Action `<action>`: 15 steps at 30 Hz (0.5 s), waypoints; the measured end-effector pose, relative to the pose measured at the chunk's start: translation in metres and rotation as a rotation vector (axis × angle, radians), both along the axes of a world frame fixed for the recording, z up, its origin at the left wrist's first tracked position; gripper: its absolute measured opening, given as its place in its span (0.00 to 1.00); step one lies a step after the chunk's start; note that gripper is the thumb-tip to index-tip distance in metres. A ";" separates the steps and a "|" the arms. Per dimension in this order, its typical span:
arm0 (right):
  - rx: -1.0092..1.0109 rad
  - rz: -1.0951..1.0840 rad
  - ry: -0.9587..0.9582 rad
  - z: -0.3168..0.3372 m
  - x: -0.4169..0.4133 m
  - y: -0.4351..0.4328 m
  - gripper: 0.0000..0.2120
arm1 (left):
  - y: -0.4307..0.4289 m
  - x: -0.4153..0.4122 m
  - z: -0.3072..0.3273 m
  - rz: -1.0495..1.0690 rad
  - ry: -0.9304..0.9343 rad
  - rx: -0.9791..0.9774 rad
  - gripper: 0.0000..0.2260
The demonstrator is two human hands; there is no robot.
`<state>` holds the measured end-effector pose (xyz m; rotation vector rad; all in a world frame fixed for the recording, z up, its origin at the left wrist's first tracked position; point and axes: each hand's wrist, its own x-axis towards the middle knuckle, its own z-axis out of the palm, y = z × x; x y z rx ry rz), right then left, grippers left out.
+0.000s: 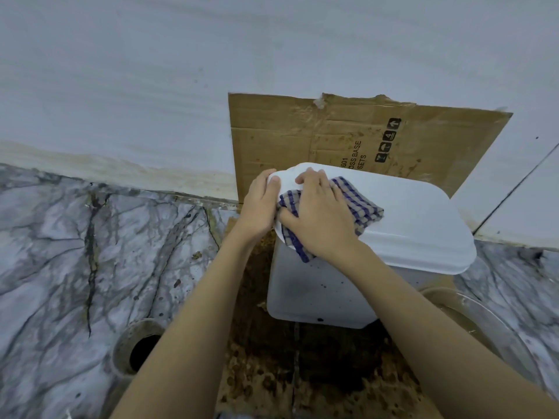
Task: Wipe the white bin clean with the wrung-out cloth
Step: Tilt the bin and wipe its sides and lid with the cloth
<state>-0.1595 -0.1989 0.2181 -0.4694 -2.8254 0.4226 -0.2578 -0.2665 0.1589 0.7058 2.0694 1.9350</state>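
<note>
The white bin stands on stained cardboard against the wall, its white lid closed. A checked blue-and-beige cloth lies on the left part of the lid. My right hand lies flat on the cloth and presses it onto the lid, thumb tucked at the cloth's near edge. My left hand grips the lid's left rim, thumb on top and fingers curled round the edge. Dark specks dot the bin's front wall.
A flattened cardboard sheet leans on the wall behind the bin. Wet, brown-stained cardboard covers the floor in front. A round floor drain sits to the left in the marble floor. A clear basin rim shows at the right.
</note>
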 end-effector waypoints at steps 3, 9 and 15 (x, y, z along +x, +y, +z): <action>0.245 -0.073 -0.058 -0.003 0.011 0.005 0.28 | 0.001 0.001 -0.003 0.002 -0.015 -0.013 0.25; 0.255 -0.187 -0.111 -0.017 0.026 0.004 0.30 | 0.000 0.000 -0.006 -0.003 -0.053 -0.021 0.29; 0.273 -0.136 -0.104 -0.017 0.007 0.003 0.29 | -0.001 -0.002 0.000 -0.026 -0.066 -0.051 0.26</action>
